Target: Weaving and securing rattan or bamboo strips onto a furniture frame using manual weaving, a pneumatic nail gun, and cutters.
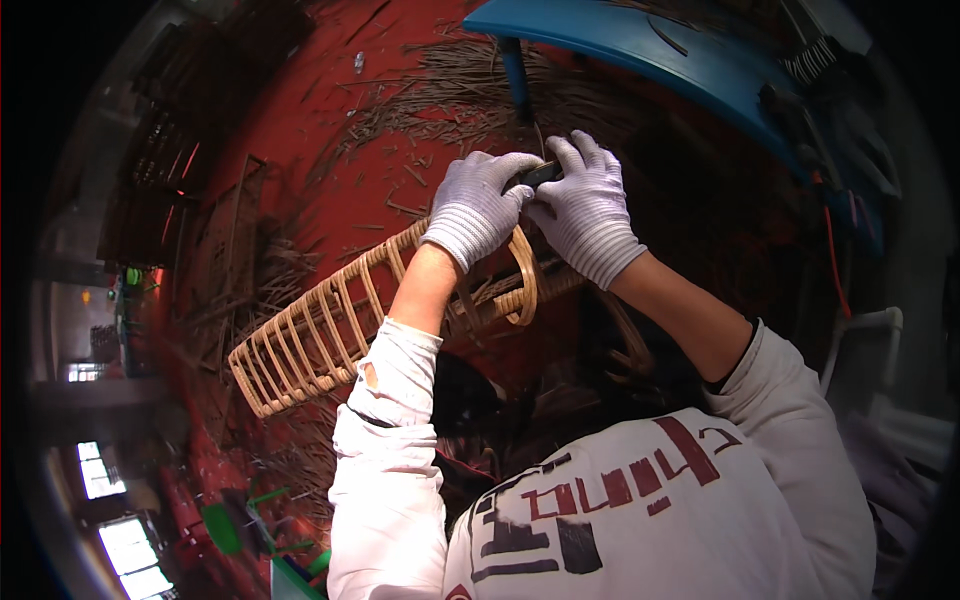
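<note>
My left hand (478,202) and my right hand (588,203), both in white knit gloves, meet above a rattan frame. Between them is a small dark-handled tool (542,174), with a thin strip or blade rising from it; its exact kind is not clear. The fingers of my right hand curl round it, and my left thumb and forefinger close on its other end. Below my hands, the ladder-like rattan frame (318,338) slants from lower left up to the middle, with a curved rattan loop (525,275) at its upper end. My left forearm hides part of the frame.
Cut brown strips (450,100) lie scattered over the red floor (330,90). A blue table (640,45) stands at the far right, and a pale tubular frame (865,345) is at the right. Dark stacked racks (165,170) stand at the left, near a green stool (222,528).
</note>
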The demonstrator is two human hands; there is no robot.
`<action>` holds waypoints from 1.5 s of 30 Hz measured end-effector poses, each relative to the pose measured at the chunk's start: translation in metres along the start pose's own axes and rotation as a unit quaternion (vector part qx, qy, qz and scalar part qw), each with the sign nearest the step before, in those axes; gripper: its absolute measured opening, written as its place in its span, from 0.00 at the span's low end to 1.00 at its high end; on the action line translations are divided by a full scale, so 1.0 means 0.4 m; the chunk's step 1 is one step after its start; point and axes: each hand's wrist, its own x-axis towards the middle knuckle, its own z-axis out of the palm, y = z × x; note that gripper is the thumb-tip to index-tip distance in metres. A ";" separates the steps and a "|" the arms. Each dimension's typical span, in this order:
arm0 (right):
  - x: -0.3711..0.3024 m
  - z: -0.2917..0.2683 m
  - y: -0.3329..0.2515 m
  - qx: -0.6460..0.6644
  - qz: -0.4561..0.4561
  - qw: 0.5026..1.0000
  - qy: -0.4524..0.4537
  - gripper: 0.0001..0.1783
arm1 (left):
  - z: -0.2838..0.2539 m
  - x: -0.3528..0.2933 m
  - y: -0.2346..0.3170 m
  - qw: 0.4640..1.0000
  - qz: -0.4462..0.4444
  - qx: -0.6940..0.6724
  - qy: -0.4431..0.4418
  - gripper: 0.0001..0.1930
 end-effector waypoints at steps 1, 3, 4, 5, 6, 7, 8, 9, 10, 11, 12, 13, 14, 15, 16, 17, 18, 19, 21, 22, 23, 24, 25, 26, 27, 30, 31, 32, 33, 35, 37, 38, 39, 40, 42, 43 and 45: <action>-0.005 -0.001 0.007 0.032 -0.002 0.999 0.005 0.16 | 0.001 -0.002 -0.002 1.000 0.023 -0.005 0.008 0.17; -0.018 -0.015 0.014 0.107 -0.028 0.992 0.060 0.11 | -0.004 -0.010 -0.008 0.999 0.047 -0.007 0.016 0.17; -0.027 -0.031 0.018 0.106 -0.032 0.992 0.059 0.11 | -0.006 -0.009 -0.014 0.999 0.044 -0.008 0.018 0.17; -0.037 -0.048 0.023 0.132 -0.064 0.987 0.069 0.10 | -0.011 -0.006 -0.015 0.998 0.066 -0.018 0.014 0.18; -0.040 -0.062 0.028 0.158 -0.096 0.980 0.079 0.08 | -0.014 -0.006 -0.016 0.996 0.088 -0.029 0.011 0.20; -0.038 -0.075 0.031 0.183 -0.098 0.975 0.080 0.07 | -0.018 -0.016 -0.019 0.996 0.073 -0.057 0.000 0.20; -0.037 -0.098 0.038 0.182 -0.098 0.975 0.078 0.07 | -0.019 -0.018 -0.013 0.996 0.073 -0.059 0.000 0.20; -0.036 -0.121 0.039 0.220 -0.061 0.973 0.025 0.07 | -0.021 -0.020 -0.013 0.996 0.075 -0.043 0.003 0.21; -0.037 -0.135 0.038 0.256 -0.022 0.966 -0.028 0.08 | -0.019 -0.019 -0.013 0.997 0.077 -0.026 0.005 0.21; -0.042 -0.140 0.033 0.378 0.012 0.924 -0.054 0.09 | -0.012 -0.015 -0.009 0.993 0.109 -0.013 0.040 0.19; -0.048 -0.144 0.023 0.379 0.012 0.924 -0.056 0.09 | -0.007 -0.017 -0.006 0.993 0.106 -0.013 0.039 0.19; -0.053 -0.148 0.011 0.455 0.029 0.888 -0.057 0.10 | -0.003 -0.021 -0.003 0.996 0.076 -0.001 0.053 0.18; -0.054 -0.152 0.009 0.526 0.047 0.847 -0.057 0.11 | 0.004 -0.020 0.000 0.997 0.048 0.009 0.068 0.16; -0.054 -0.156 0.018 0.516 0.031 0.853 -0.070 0.13 | 0.025 -0.026 -0.004 0.989 0.065 -0.001 0.130 0.14; -0.053 -0.151 0.034 0.515 0.032 0.853 -0.072 0.13 | 0.034 -0.026 -0.009 0.989 0.064 -0.003 0.130 0.14; -0.045 -0.149 0.056 0.603 0.059 0.792 -0.075 0.14 | 0.037 -0.025 -0.009 0.984 0.077 -0.015 0.157 0.13; -0.035 -0.146 0.081 0.685 0.083 0.720 -0.079 0.15 | 0.035 -0.029 -0.006 0.978 0.088 -0.026 0.185 0.12; -0.015 -0.148 0.116 0.659 0.114 0.738 -0.092 0.20 | 0.030 -0.034 -0.004 0.978 0.092 -0.016 0.187 0.11; 0.014 -0.109 0.153 0.567 0.017 0.823 -0.005 0.13 | 0.037 -0.031 -0.004 0.976 0.101 -0.018 0.191 0.11; 0.023 -0.099 0.147 0.440 -0.052 0.895 0.056 0.14 | 0.041 -0.027 -0.004 0.974 0.110 -0.020 0.195 0.10; 0.029 -0.099 0.130 0.377 -0.080 0.922 0.039 0.16 | 0.044 -0.028 -0.013 0.975 0.109 -0.019 0.195 0.10; 0.035 -0.099 0.109 0.312 -0.107 0.944 0.022 0.20 | 0.047 -0.027 -0.023 0.972 0.121 -0.029 0.200 0.11; 0.052 -0.090 0.088 0.299 -0.171 0.937 0.057 0.15 | 0.051 -0.028 -0.032 0.969 0.132 -0.039 0.204 0.11; 0.065 -0.081 0.090 0.299 -0.170 0.937 0.057 0.15 | 0.048 -0.029 -0.024 0.969 0.132 -0.039 0.203 0.11; 0.077 -0.069 0.095 0.256 -0.202 0.944 0.056 0.12 | 0.044 -0.032 -0.013 0.972 0.114 -0.032 0.202 0.11; 0.124 -0.042 0.092 0.227 -0.211 0.946 0.095 0.08 | 0.044 -0.033 -0.008 0.969 0.110 0.005 0.222 0.14; 0.136 -0.027 0.093 0.263 -0.164 0.949 0.054 0.09 | 0.046 -0.039 -0.006 0.969 0.083 0.011 0.232 0.15; 0.143 -0.014 0.099 0.295 -0.115 0.949 0.013 0.09 | 0.049 -0.041 0.005 0.969 0.058 0.015 0.241 0.16; 0.151 0.001 0.106 0.294 -0.114 0.949 0.012 0.09 | 0.043 -0.042 0.026 0.978 -0.014 0.022 0.207 0.19; 0.168 0.019 0.108 0.378 -0.022 0.922 -0.082 0.12 | 0.062 -0.051 0.019 0.966 -0.004 0.006 0.257 0.19; 0.191 0.018 0.109 0.363 0.020 0.922 -0.135 0.14 | 0.074 -0.053 0.009 0.953 0.009 0.002 0.302 0.17; 0.201 0.014 0.106 0.347 0.061 0.917 -0.188 0.17 | 0.071 -0.054 0.013 0.954 0.007 0.002 0.301 0.17; 0.205 0.010 0.105 0.356 0.072 0.911 -0.194 0.19 | 0.069 -0.056 0.021 0.953 0.008 -0.019 0.301 0.16; 0.209 0.015 0.106 0.356 0.073 0.911 -0.196 0.19 | 0.068 -0.056 0.024 0.953 0.009 -0.041 0.300 0.15; 0.217 0.027 0.102 0.352 0.081 0.910 -0.203 0.19 | 0.070 -0.058 0.015 0.949 0.045 -0.033 0.311 0.15; 0.222 0.028 0.103 0.353 0.082 0.910 -0.203 0.19 | 0.069 -0.057 0.011 0.942 0.083 -0.025 0.323 0.14; 0.227 0.030 0.103 0.328 0.080 0.906 -0.256 0.20 | 0.070 -0.058 0.005 0.946 0.087 -0.020 0.313 0.13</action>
